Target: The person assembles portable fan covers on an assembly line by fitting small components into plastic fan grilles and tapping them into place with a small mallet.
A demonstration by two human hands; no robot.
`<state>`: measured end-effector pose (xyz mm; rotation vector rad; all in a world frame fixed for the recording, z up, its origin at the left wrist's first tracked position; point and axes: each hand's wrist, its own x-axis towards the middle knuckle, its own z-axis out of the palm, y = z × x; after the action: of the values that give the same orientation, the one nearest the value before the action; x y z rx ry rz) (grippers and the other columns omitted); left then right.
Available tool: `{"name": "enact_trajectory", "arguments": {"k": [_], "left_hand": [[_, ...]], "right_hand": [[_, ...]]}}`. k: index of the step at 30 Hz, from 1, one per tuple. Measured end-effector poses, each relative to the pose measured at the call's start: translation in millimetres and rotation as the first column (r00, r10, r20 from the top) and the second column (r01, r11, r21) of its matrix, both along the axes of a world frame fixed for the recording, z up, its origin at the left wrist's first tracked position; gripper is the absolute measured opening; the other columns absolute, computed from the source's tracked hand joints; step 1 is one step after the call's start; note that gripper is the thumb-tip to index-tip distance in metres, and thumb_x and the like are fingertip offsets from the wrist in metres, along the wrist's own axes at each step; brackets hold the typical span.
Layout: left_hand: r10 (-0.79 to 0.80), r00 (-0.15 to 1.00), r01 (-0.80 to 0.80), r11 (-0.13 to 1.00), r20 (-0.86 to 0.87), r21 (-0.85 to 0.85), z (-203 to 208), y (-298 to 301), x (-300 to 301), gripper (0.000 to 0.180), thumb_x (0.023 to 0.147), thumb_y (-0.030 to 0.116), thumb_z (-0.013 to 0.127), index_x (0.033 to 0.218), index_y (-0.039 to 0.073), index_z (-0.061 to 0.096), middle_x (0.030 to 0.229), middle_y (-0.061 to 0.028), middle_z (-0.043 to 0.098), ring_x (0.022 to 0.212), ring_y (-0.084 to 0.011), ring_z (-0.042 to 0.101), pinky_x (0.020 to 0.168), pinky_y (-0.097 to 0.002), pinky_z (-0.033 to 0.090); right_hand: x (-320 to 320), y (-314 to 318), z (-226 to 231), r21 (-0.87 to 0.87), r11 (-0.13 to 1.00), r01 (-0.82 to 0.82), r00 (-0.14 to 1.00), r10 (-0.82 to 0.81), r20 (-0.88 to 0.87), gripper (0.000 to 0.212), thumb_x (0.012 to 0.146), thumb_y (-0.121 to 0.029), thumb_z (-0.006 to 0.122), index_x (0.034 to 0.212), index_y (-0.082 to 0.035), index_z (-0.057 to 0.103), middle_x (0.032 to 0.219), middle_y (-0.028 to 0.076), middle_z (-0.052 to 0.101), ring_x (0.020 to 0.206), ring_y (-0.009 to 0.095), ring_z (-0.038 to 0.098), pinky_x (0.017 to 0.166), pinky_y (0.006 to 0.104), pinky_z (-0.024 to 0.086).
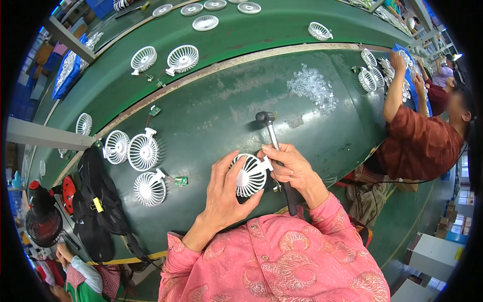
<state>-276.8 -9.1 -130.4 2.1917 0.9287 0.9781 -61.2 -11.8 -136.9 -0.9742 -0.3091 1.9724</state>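
My left hand (219,194) is closed around the rim of a round white fan housing (250,177) with curved ribs, held low over the table near my body. My right hand (298,170) grips a hammer (272,134) with a black head, a silver shaft and a black handle. The hammer's head points away from me and the handle runs down past my palm. Thumb and fingers of this hand also lie by the white neck of the housing; whether they pinch it is hard to see. A small part on a wire hangs below the neck.
Left on the green table (211,110) stand several white fan housings (144,151), some wired to a circuit board (181,181). Small clear pieces (313,88) lie heaped beyond the hammer. Further back runs a green belt (271,32). A co-worker (425,136) sits at right; a black bag (100,201) lies left.
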Motion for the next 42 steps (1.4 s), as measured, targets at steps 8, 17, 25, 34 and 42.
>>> {"name": "enact_trajectory", "arguments": {"k": [8, 17, 25, 34, 42], "left_hand": [[0.004, 1.000, -0.004, 0.999, 0.000, -0.039, -3.2, 0.2, 1.7, 0.076, 0.071, 0.016, 0.081, 0.135, 0.000, 0.043, 0.134, -0.0239, 0.044, 0.115, -0.0424, 0.050, 0.095, -0.0492, 0.046], [0.016, 1.000, -0.018, 0.996, -0.022, -0.085, -3.8, 0.0, 6.9, 0.075, 0.070, 0.016, 0.081, 0.134, 0.001, 0.044, 0.134, -0.0225, 0.045, 0.113, -0.0415, 0.050, 0.093, -0.0478, 0.046], [0.024, 1.000, -0.025, 0.996, -0.015, -0.084, -6.7, -0.8, 6.1, 0.076, 0.070, 0.017, 0.081, 0.135, 0.000, 0.046, 0.134, -0.0216, 0.046, 0.114, -0.0403, 0.051, 0.093, -0.0470, 0.046], [0.033, 0.999, -0.033, 0.996, -0.002, -0.077, -2.1, 5.1, 4.6, 0.077, 0.068, 0.017, 0.082, 0.134, 0.001, 0.046, 0.132, -0.0217, 0.047, 0.113, -0.0407, 0.052, 0.091, -0.0469, 0.048], [0.067, 0.995, -0.067, 0.998, -0.071, 0.006, 9.0, 7.4, 3.0, 0.076, 0.067, 0.017, 0.084, 0.132, 0.002, 0.048, 0.132, -0.0219, 0.047, 0.111, -0.0412, 0.052, 0.091, -0.0475, 0.047]], "right_hand": [[-7.7, -2.0, 1.4, -0.045, 0.994, 0.097, 0.994, -0.094, 0.058, 0.021, 0.098, -0.018, 0.061, 0.096, 0.003, 0.065, 0.060, 0.000, 0.056, 0.033, 0.001, 0.030, 0.030, 0.0202, 0.024], [-12.3, -6.5, 4.4, 0.059, 0.974, 0.218, 0.960, -0.225, 0.168, 0.020, 0.097, -0.017, 0.062, 0.095, 0.003, 0.066, 0.055, -0.004, 0.047, 0.034, 0.001, 0.029, 0.032, 0.0203, 0.023], [-13.7, -9.7, 1.8, 0.080, 0.984, 0.161, 0.965, -0.174, 0.198, 0.022, 0.096, -0.019, 0.063, 0.095, 0.003, 0.066, 0.056, -0.004, 0.049, 0.036, 0.002, 0.032, 0.033, 0.0213, 0.023], [-19.5, -16.4, 19.4, 0.161, 0.984, 0.074, 0.930, -0.127, 0.344, 0.023, 0.093, -0.015, 0.068, 0.107, 0.003, 0.068, 0.060, -0.006, 0.052, 0.043, 0.001, 0.039, 0.038, 0.0205, 0.028], [-21.4, -16.7, 23.6, 0.229, 0.966, 0.118, 0.839, -0.220, 0.498, 0.023, 0.088, -0.015, 0.074, 0.102, 0.003, 0.070, 0.064, -0.005, 0.055, 0.051, 0.001, 0.044, 0.043, 0.0214, 0.031]]}}
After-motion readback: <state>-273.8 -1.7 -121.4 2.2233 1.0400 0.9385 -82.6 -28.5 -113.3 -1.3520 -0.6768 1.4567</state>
